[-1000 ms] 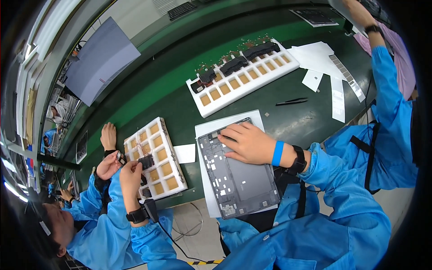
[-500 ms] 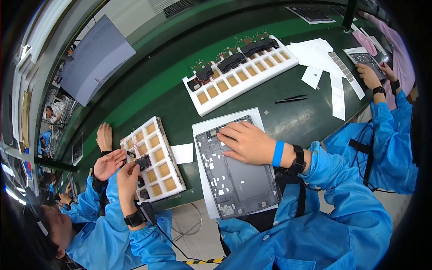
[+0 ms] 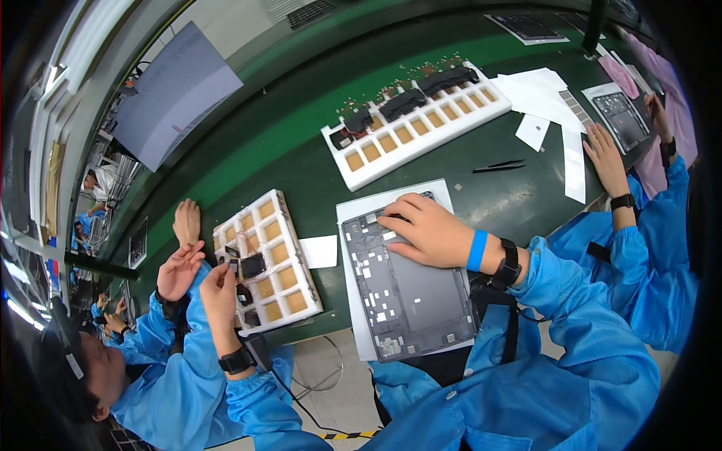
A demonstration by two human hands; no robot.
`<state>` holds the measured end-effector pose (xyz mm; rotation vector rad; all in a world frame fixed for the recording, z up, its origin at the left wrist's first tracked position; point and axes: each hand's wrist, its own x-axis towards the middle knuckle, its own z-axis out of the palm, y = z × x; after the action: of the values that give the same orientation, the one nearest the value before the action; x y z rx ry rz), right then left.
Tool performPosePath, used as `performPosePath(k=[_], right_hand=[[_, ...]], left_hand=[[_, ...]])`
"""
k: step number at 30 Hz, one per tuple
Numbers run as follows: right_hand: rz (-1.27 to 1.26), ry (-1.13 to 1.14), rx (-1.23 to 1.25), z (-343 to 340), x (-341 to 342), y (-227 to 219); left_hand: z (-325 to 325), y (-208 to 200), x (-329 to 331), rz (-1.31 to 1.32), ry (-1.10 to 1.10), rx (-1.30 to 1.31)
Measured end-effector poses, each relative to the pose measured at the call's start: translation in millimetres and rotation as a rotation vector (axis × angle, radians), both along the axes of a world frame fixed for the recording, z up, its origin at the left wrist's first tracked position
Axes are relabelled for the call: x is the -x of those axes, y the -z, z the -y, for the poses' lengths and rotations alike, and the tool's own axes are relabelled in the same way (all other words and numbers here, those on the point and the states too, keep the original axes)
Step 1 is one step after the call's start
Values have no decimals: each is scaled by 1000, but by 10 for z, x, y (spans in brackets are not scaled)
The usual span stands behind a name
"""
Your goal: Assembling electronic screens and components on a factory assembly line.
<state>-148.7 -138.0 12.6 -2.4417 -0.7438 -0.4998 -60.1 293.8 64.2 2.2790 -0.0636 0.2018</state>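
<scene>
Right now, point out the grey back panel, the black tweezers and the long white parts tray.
grey back panel [image 3: 414, 301], head view, bare middle.
black tweezers [image 3: 499, 165], head view, mid-length.
long white parts tray [image 3: 421, 128], head view, front wall.

The grey panel [image 3: 410, 289] under the right hand [image 3: 425, 233] looks like matt metal, dotted with small pale shiny patches. It lies on a smooth white paper sheet [image 3: 361, 214]. The table [image 3: 301, 161] has a smooth green top with a soft sheen. The near-left white tray [image 3: 297, 301] and the far white tray [image 3: 353, 177] look like matt foam with tan cardboard-like pockets. The sleeves [image 3: 571, 331] are smooth blue cloth.
</scene>
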Motion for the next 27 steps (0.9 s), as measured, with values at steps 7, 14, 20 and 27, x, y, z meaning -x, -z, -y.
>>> performPosePath(k=[7, 14, 20, 27], right_hand=[[-18, -12, -48, 5, 15, 5], [325, -100, -154, -102, 279, -404], [324, -289, 62, -130, 514, -438], [249, -128, 59, 158, 370, -390]], left_hand=[[443, -431, 497, 690, -263, -426], [1630, -285, 1318, -290, 359, 425], [1896, 67, 1227, -760, 657, 836], [2056, 32, 930, -133, 654, 52]])
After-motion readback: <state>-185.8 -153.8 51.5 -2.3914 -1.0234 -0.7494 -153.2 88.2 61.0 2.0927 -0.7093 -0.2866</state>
